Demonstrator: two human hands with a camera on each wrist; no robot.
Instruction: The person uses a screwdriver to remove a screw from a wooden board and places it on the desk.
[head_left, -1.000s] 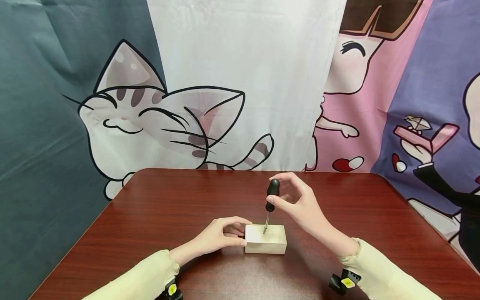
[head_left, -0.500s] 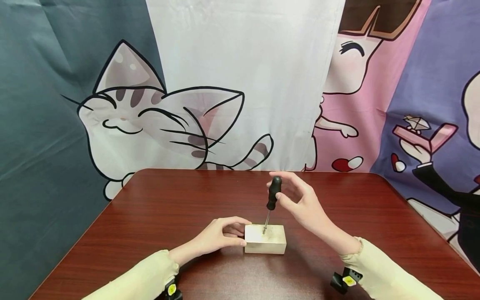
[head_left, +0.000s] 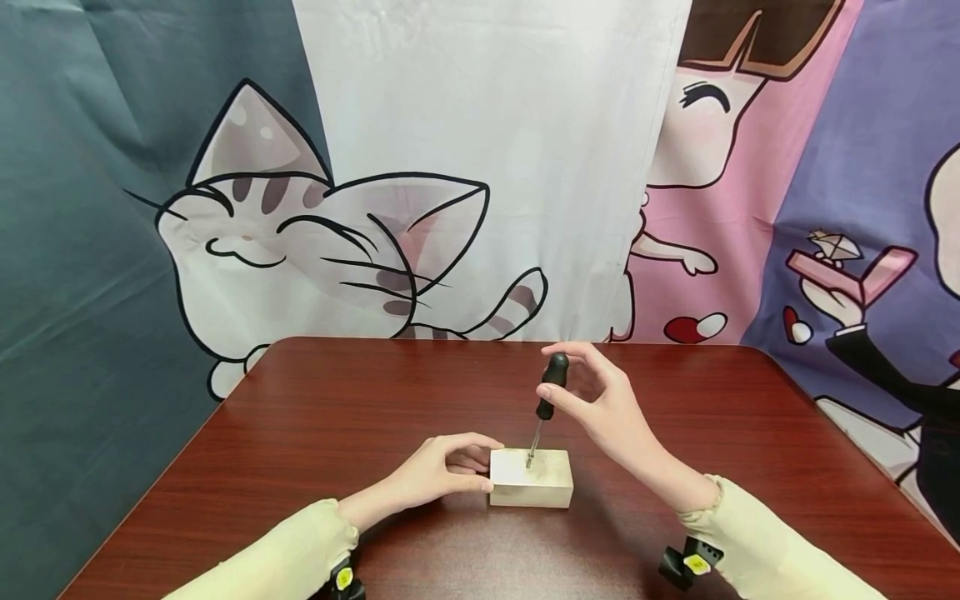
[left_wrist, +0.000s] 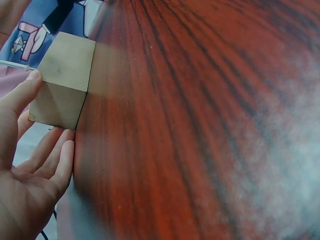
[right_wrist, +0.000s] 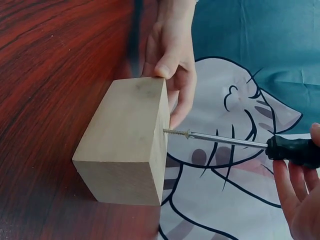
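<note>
A pale wooden block (head_left: 531, 492) lies on the table with a screw (right_wrist: 175, 131) standing in its top face, part of the thread showing. My left hand (head_left: 442, 471) grips the block's left end, thumb at the near edge and fingers at the far side. With its fingertips and thumb my right hand (head_left: 596, 400) holds a screwdriver (head_left: 552, 387) by its black handle. The metal shaft (right_wrist: 227, 140) runs down to the screw's head, and the tool leans slightly right in the head view. In the left wrist view the block (left_wrist: 67, 65) sits just beyond the left fingertips.
The reddish-brown table (head_left: 360, 392) spreads around the block. Behind its far edge hangs a cloth backdrop (head_left: 480, 92) with cartoon figures. Small black wrist devices (head_left: 678, 567) hang below the pale sleeves (head_left: 765, 533).
The screwdriver's handle has tilted a little to the right. My right fingers and thumb shift around the handle, the thumb moving off and back onto it. The left hand and block stay still.
</note>
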